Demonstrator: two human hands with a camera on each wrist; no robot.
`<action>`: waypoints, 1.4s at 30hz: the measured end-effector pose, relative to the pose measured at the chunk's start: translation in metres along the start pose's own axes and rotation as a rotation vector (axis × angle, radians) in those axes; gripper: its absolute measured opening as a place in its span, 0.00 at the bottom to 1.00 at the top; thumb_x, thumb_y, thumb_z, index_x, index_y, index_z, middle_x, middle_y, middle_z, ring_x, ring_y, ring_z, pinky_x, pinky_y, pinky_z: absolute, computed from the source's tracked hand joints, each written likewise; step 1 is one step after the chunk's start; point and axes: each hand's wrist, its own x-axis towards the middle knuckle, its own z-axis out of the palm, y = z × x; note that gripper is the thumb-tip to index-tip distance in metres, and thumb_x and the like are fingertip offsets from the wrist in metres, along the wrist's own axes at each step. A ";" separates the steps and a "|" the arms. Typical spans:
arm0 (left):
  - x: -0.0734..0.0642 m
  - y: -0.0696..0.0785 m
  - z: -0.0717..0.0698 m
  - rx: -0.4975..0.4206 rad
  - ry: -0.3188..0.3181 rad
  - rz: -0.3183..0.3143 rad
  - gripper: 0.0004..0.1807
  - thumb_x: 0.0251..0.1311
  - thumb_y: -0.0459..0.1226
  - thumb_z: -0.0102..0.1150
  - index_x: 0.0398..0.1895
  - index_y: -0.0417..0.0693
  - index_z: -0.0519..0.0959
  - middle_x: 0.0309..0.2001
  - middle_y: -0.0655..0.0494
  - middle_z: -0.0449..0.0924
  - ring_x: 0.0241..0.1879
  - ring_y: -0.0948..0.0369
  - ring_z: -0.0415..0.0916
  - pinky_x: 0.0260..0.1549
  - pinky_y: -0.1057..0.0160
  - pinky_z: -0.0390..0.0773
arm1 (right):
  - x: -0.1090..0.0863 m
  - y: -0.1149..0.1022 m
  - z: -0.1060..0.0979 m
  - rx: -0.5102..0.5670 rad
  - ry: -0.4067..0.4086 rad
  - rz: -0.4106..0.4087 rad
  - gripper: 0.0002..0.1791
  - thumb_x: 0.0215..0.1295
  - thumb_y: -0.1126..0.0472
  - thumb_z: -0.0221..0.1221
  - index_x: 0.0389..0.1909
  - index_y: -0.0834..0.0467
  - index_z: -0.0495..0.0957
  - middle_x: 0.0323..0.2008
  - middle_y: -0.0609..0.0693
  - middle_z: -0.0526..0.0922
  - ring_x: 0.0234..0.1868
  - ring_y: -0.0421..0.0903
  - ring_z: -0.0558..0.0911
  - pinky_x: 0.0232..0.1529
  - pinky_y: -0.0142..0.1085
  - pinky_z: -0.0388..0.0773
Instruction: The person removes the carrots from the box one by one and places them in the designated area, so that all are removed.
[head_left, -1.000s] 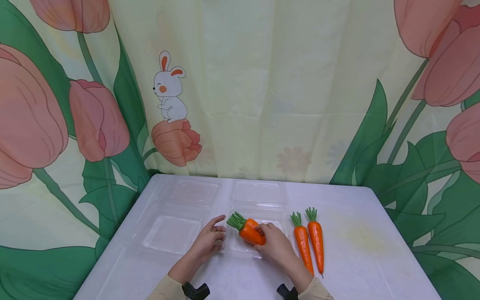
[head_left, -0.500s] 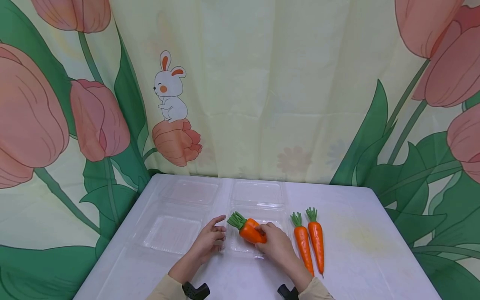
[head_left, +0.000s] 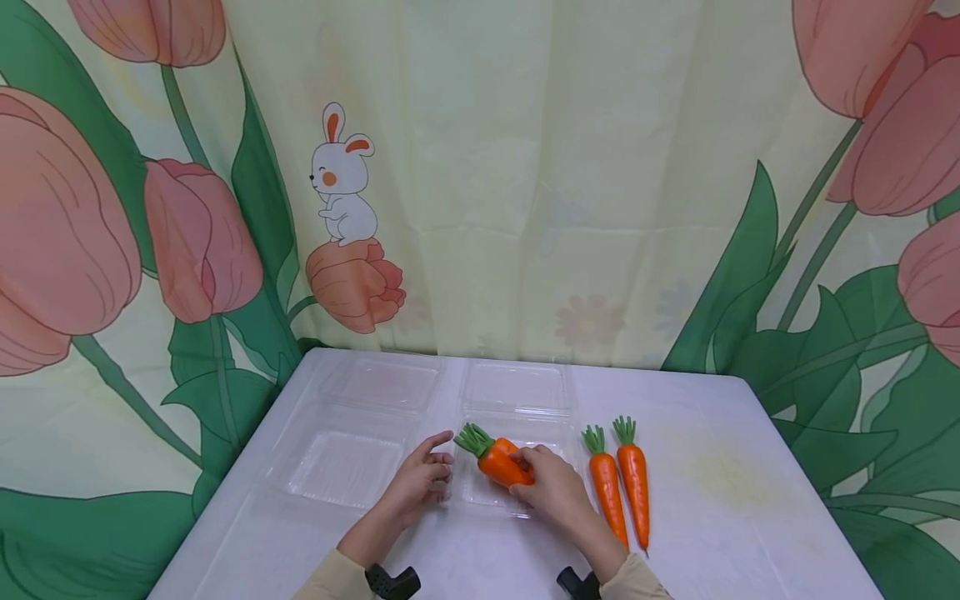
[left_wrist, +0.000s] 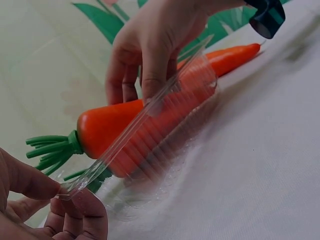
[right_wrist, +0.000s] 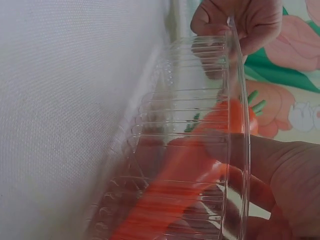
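Observation:
My right hand grips an orange toy-like carrot with a green top, its thumb and fingers about the body. This carrot lies slantwise in the base of a clear plastic clamshell box, leaves pointing left. In the left wrist view a second green tuft shows below it through the plastic; whether that is another carrot or a reflection I cannot tell. My left hand pinches the box's rim at its near left corner, between thumb and fingers. The box's lid lies back, away from me.
Two more carrots lie side by side right of the box, tops pointing away. On the left sits another clear clamshell box, lid folded back. A white cloth covers the table; a tulip-print curtain hangs behind.
Hands, carrot and box hold nearly the same place throughout. The whole head view shifts very slightly.

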 end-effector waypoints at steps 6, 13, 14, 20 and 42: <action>-0.001 0.001 0.001 0.008 0.007 -0.005 0.35 0.65 0.26 0.51 0.77 0.45 0.63 0.47 0.46 0.74 0.36 0.57 0.72 0.27 0.65 0.76 | 0.000 0.000 -0.002 0.031 0.030 -0.004 0.25 0.54 0.59 0.76 0.54 0.56 0.84 0.45 0.51 0.84 0.42 0.48 0.82 0.48 0.50 0.83; 0.000 0.001 0.001 0.000 0.013 -0.011 0.36 0.64 0.25 0.50 0.77 0.45 0.63 0.46 0.47 0.74 0.37 0.58 0.72 0.27 0.64 0.76 | 0.001 0.001 -0.007 0.072 0.050 0.024 0.26 0.59 0.56 0.74 0.59 0.55 0.82 0.48 0.51 0.83 0.44 0.47 0.83 0.49 0.48 0.85; 0.000 0.001 0.001 -0.002 0.014 -0.014 0.36 0.64 0.25 0.51 0.77 0.45 0.63 0.46 0.47 0.74 0.37 0.58 0.72 0.27 0.64 0.76 | 0.002 0.001 -0.008 0.081 0.050 0.029 0.26 0.59 0.56 0.74 0.59 0.54 0.82 0.48 0.50 0.83 0.43 0.46 0.83 0.49 0.47 0.85; -0.001 0.001 0.001 0.001 0.012 -0.009 0.35 0.64 0.25 0.51 0.77 0.45 0.63 0.46 0.48 0.74 0.37 0.58 0.72 0.27 0.65 0.76 | 0.003 0.000 -0.016 0.153 0.060 0.048 0.26 0.62 0.55 0.72 0.61 0.55 0.81 0.49 0.49 0.83 0.42 0.44 0.81 0.43 0.40 0.84; -0.003 0.000 0.000 0.012 0.022 -0.008 0.36 0.64 0.25 0.52 0.77 0.46 0.63 0.47 0.48 0.74 0.37 0.57 0.72 0.28 0.64 0.77 | 0.011 0.002 -0.032 0.314 0.119 0.131 0.28 0.62 0.56 0.73 0.61 0.60 0.80 0.46 0.51 0.83 0.40 0.45 0.81 0.38 0.37 0.86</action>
